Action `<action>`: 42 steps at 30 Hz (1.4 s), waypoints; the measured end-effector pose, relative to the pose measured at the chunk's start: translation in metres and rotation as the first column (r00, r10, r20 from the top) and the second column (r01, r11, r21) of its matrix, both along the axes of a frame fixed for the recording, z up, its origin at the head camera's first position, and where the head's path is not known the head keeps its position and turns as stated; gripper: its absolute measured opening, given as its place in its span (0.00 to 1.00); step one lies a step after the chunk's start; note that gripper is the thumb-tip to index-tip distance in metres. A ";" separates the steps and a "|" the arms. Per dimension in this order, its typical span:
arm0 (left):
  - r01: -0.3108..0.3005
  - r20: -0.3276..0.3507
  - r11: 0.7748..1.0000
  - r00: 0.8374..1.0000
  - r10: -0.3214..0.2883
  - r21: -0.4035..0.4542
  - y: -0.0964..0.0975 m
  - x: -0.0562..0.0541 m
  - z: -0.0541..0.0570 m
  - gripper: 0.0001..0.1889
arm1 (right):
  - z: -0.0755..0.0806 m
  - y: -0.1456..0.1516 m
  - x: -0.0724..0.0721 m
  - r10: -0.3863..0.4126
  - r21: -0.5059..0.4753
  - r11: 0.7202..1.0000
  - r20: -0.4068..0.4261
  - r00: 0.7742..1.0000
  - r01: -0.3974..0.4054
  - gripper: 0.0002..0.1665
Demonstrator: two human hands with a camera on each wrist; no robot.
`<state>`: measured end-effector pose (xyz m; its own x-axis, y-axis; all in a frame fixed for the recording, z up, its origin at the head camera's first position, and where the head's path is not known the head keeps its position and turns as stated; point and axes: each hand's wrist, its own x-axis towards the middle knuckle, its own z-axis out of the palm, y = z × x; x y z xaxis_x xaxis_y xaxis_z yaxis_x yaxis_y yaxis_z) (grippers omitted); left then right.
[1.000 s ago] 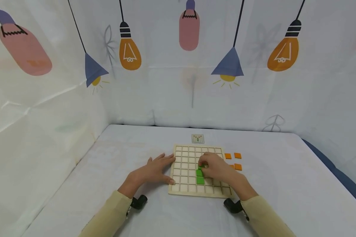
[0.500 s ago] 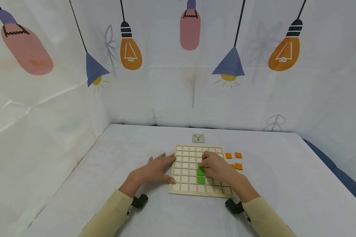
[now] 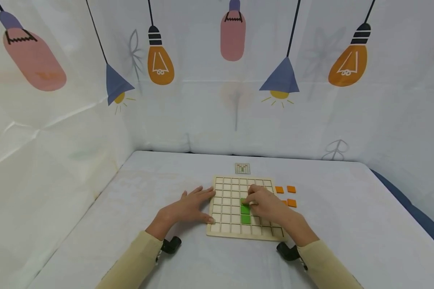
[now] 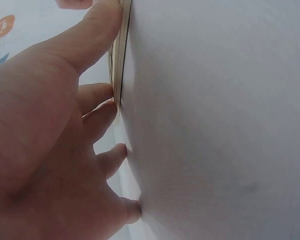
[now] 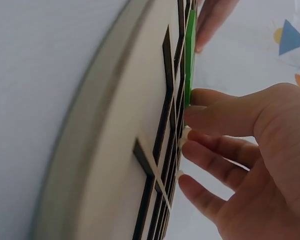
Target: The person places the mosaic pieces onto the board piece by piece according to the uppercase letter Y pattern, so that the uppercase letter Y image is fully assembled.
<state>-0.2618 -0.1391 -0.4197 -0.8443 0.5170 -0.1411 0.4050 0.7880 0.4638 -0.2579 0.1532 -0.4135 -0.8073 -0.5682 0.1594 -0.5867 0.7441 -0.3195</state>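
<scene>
Right hand (image 3: 269,206) touches the far green tile (image 3: 242,199), can't tell if pinching; likely light and stiff, so hold opposite edges.

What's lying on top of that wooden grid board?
Green tiles lie in one column of the board; the right hand touches the farthest, and the left hand touches the board's left edge. Squares beneath the right hand are hidden.

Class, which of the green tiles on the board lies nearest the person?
The green tile at the near end of the column; the other green tiles lie beyond it, toward the small patterned card.
</scene>
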 end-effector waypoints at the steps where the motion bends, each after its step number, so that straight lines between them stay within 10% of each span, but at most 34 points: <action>1: 0.002 -0.002 1.000 1.000 -0.002 0.001 0.000 0.000 0.000 0.49 | 0.000 0.001 0.001 -0.004 -0.002 1.000 0.001 1.000 0.004 0.17; 13: -0.011 0.006 1.000 1.000 0.011 0.002 0.002 0.001 0.002 0.50 | 0.011 0.011 0.007 0.020 0.016 1.000 0.057 0.998 -0.021 0.17; 30: 0.000 0.016 1.000 1.000 -0.001 0.012 0.000 0.003 0.001 0.50 | 0.024 0.043 -0.002 -0.131 -0.037 0.990 0.163 0.978 0.138 0.17; 42: -0.003 0.011 1.000 1.000 0.003 0.014 0.000 0.001 0.001 0.49 | 0.029 0.065 -0.004 -0.211 0.106 0.975 0.137 0.968 0.197 0.10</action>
